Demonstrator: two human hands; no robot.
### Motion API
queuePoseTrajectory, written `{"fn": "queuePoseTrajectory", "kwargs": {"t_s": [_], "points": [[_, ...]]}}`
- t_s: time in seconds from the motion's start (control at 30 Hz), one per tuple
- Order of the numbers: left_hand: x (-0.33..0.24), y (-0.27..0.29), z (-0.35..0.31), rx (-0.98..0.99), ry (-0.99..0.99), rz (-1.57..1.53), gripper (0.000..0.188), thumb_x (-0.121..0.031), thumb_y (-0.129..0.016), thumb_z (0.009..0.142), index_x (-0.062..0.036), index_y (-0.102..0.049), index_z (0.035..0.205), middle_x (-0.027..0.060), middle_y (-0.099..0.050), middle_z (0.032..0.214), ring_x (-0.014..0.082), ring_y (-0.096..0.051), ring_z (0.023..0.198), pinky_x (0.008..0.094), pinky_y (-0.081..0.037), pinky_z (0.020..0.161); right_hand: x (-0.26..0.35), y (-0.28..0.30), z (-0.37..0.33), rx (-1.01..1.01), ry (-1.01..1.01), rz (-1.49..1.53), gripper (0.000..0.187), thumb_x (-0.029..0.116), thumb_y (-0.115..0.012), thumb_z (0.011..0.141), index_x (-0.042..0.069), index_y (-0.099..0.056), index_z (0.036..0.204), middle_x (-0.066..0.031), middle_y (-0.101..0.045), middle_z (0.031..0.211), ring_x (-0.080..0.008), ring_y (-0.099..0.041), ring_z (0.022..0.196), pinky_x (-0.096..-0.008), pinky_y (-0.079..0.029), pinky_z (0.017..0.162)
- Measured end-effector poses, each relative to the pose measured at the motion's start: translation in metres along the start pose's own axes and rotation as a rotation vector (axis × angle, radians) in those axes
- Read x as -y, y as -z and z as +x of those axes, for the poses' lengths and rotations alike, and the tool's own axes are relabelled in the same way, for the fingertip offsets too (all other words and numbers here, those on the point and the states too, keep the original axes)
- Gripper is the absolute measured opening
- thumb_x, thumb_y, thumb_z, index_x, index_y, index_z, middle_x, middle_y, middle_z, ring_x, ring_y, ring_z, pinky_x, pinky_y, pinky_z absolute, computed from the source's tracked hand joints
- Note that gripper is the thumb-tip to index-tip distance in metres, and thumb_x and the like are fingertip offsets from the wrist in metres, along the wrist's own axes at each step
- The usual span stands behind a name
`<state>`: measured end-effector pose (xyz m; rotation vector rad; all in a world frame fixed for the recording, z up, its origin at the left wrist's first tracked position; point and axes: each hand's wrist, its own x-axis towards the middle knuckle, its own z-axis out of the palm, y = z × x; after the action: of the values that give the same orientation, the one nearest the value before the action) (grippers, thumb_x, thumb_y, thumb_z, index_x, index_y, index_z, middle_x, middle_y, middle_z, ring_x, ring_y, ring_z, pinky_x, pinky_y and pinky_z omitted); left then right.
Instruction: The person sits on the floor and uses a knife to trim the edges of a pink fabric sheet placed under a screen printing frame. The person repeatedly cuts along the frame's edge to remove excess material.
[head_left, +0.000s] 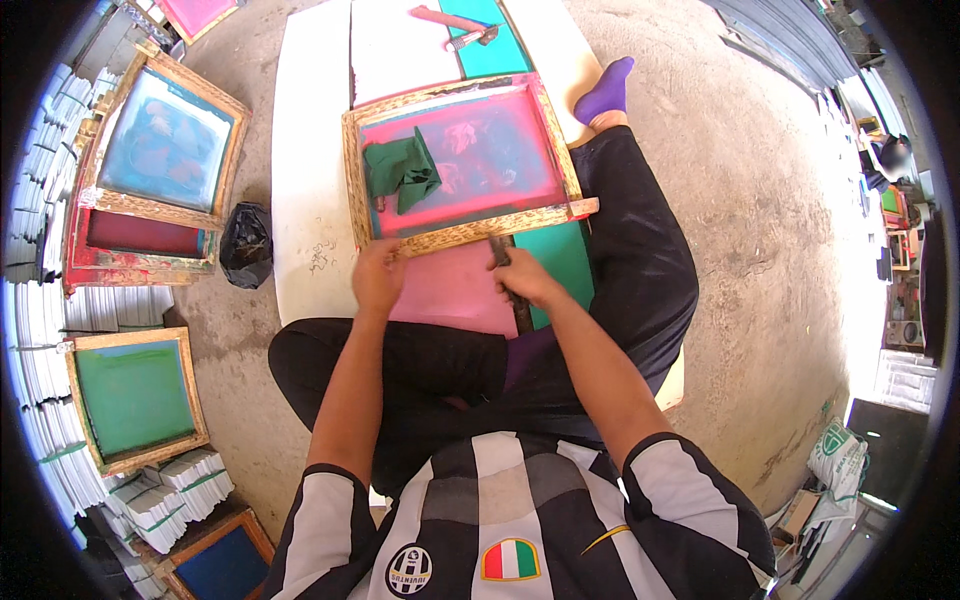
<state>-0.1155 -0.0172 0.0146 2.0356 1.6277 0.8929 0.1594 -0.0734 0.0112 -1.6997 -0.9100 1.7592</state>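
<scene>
A wooden screen-printing frame (470,228) with pink and blue stained mesh lies in front of me on the table. A crumpled dark green cloth (400,170) rests on the left of its mesh. My left hand (378,277) is closed at the near bar, toward its left end, with the fingertips against the wood. Closed around a dark, narrow tool (498,250), my right hand (527,278) is just below the middle of that bar. The tool's upper end meets the bar's near edge; its exact kind is unclear. Pink and green panels lie beneath.
A hammer (474,38) and another handled tool lie at the table's (312,130) far end. My legs fold around the near side. Left on the floor are a black plastic bag (246,245), more frames (180,205), a green screen (140,392) and paper stacks (165,495).
</scene>
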Motion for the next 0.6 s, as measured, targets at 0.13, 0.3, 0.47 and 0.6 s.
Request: {"fn": "queuePoseTrajectory", "kwargs": {"t_s": [0.13,0.3,0.47,0.6], "points": [[-0.025,-0.023,-0.011,0.051,-0.427,0.031,0.02,-0.017,-0.076,0.081,-0.0083,-0.072,0.098,0.012,-0.071,0.094,0.0347,-0.068,0.085,0.043,-0.054,0.077,0.002,-0.032,-0.007,0.165,0.036,-0.194,0.026,0.005,-0.057,0.083,-0.005,-0.06,0.107,-0.0103,-0.061,0.068,-0.0183,-0.06,0.051,-0.0335,-0.049,0.046],[-0.035,-0.027,-0.021,0.133,-0.376,0.099,0.009,-0.016,-0.072,0.082,-0.0096,-0.07,0.088,0.0089,-0.068,0.084,0.0318,-0.067,0.081,0.0428,-0.053,0.072,0.004,-0.045,-0.012,0.202,0.079,-0.32,0.029,0.005,-0.057,0.083,-0.007,-0.061,0.109,-0.0116,-0.063,0.067,-0.019,-0.062,0.052,-0.0333,-0.05,0.048],[-0.022,-0.032,-0.027,0.136,-0.403,0.164,0.007,-0.018,-0.068,0.085,-0.0116,-0.071,0.084,0.0079,-0.068,0.079,0.0311,-0.067,0.08,0.0425,-0.053,0.07,0.001,-0.043,-0.015,0.266,0.087,-0.306,0.035,0.004,-0.06,0.083,-0.008,-0.06,0.117,-0.014,-0.065,0.079,-0.02,-0.065,0.06,-0.0334,-0.052,0.052],[-0.02,-0.034,-0.026,0.165,-0.223,0.235,0.011,-0.02,-0.068,0.087,-0.0107,-0.072,0.084,0.0101,-0.07,0.082,0.0335,-0.068,0.079,0.0444,-0.053,0.07,-0.011,-0.037,-0.01,0.233,0.012,-0.205,0.043,0.002,-0.062,0.082,-0.007,-0.056,0.124,-0.0148,-0.065,0.086,-0.0214,-0.067,0.067,-0.0344,-0.053,0.055]]}}
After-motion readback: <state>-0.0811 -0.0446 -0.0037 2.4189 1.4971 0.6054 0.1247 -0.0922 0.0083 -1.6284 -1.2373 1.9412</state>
